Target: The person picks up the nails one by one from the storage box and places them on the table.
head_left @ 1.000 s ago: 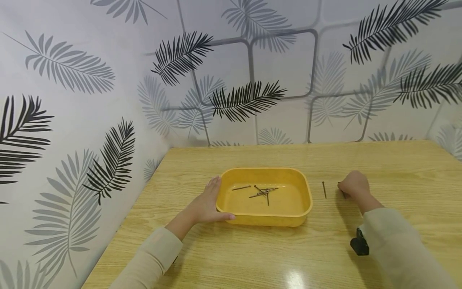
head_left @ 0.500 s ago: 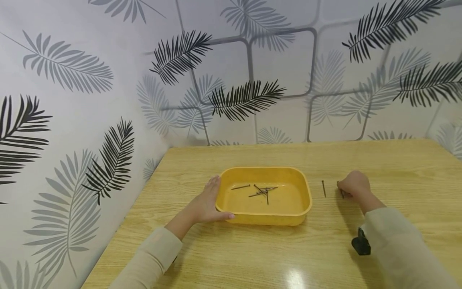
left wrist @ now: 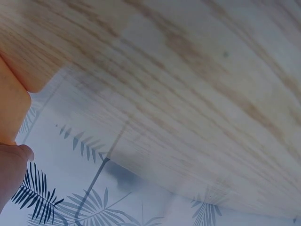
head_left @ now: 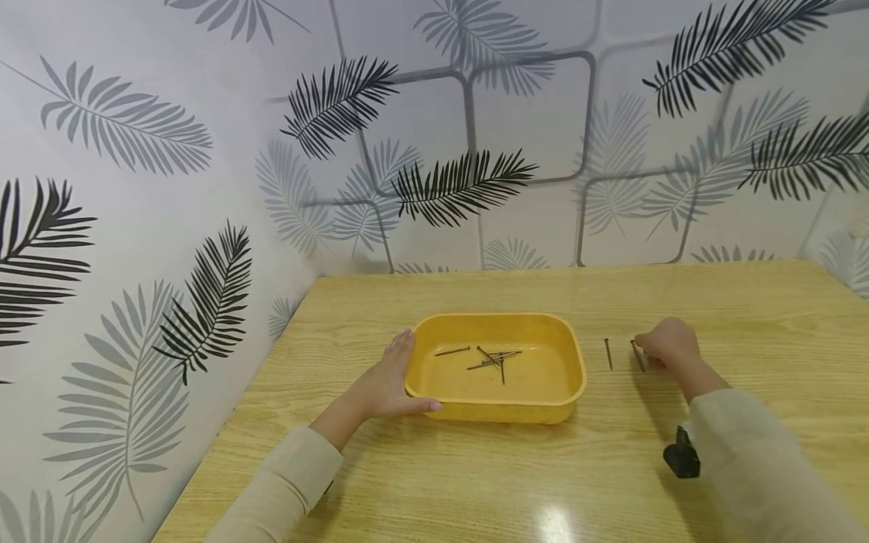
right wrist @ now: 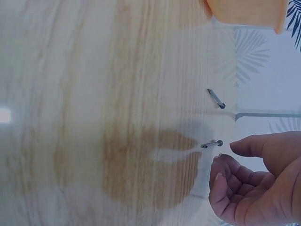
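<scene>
A yellow plastic tray stands on the table with several dark nails lying inside it. My left hand rests against its left end, fingers along the side and thumb stretched along the front. In the left wrist view, only the thumb and a bit of tray show. To the right, one nail lies alone. A second nail lies beside my right hand. The right wrist view shows this hand's thumb and index finger apart, close to that nail, with nothing between them.
The wooden table meets a leaf-patterned wall at the back, and another patterned wall runs along its left. A small black device sits under the right sleeve.
My right hand has shifted slightly right, its fingers coming away from the nail beside it, so more of that nail shows. The left hand and tray have kept their places.
</scene>
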`<state>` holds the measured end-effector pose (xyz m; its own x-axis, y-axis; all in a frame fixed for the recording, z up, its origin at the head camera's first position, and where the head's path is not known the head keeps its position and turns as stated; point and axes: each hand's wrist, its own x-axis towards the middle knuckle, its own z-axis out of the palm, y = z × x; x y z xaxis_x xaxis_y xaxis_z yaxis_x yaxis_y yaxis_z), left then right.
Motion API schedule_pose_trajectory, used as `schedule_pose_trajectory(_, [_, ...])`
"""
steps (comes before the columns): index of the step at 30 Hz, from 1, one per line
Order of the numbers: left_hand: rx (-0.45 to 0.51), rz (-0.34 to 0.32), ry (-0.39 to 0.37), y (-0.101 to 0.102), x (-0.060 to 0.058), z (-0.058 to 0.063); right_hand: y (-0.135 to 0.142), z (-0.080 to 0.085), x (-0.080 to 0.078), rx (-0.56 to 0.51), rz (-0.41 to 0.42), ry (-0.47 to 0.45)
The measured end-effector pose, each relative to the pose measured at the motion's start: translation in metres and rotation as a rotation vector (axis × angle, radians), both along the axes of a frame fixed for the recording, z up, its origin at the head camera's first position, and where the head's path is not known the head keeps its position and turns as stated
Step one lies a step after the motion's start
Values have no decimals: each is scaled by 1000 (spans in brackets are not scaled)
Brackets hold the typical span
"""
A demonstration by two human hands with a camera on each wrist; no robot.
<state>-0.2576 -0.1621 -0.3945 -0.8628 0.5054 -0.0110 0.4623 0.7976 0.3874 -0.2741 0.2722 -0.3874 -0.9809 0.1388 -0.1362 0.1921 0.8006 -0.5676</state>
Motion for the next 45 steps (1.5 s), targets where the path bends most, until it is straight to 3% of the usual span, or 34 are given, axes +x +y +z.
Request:
schedule_pose_trajectory(7, [-9,2,1,1,2,2,0,1,-1,-288,-110,-76])
schedule_pose_trajectory(17, [-11,0,10,0,2,2,-8,12,-7,-540,-179,-161])
schedule_pose_trajectory(27, [-13,0,4,1,2,2,-22,30,-5,-645,-35,-201])
schedule_pose_trajectory(35, [-6,0,-3,0,2,1,-36,43,-8,-734,7,-212])
schedule_pose_trajectory(45, [-13,-1,2,0,2,2,-57,60,-9,-758,59,-208])
